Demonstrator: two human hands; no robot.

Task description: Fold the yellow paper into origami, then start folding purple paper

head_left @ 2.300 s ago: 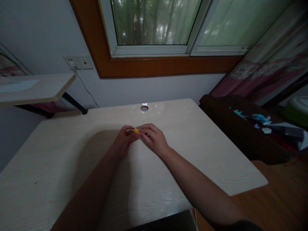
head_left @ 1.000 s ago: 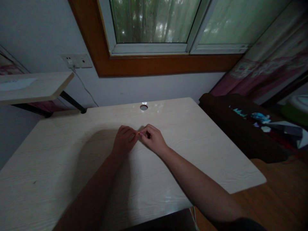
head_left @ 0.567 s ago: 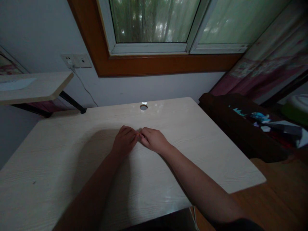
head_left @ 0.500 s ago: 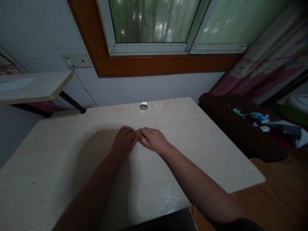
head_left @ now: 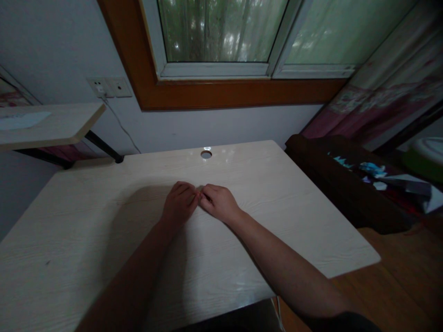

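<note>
My left hand (head_left: 180,200) and my right hand (head_left: 219,200) meet over the middle of the pale wood-grain desk (head_left: 277,198). Both are closed, thumbs and fingers pinched together, with the fingertips touching or nearly so. Between them shows a tiny reddish-orange spot, too small and too covered by the fingers to name. Both wrists sit low, close to the desk surface.
Behind my hands the desk has a round cable hole (head_left: 206,155). A raised shelf (head_left: 79,124) on black legs stands at the back left, bearing a paper (head_left: 24,120). A dark brown piece of furniture (head_left: 311,170) with cluttered things adjoins the right side.
Both hands stay in nearly the same place, fingertips together. The orange bit between them is less visible now.
</note>
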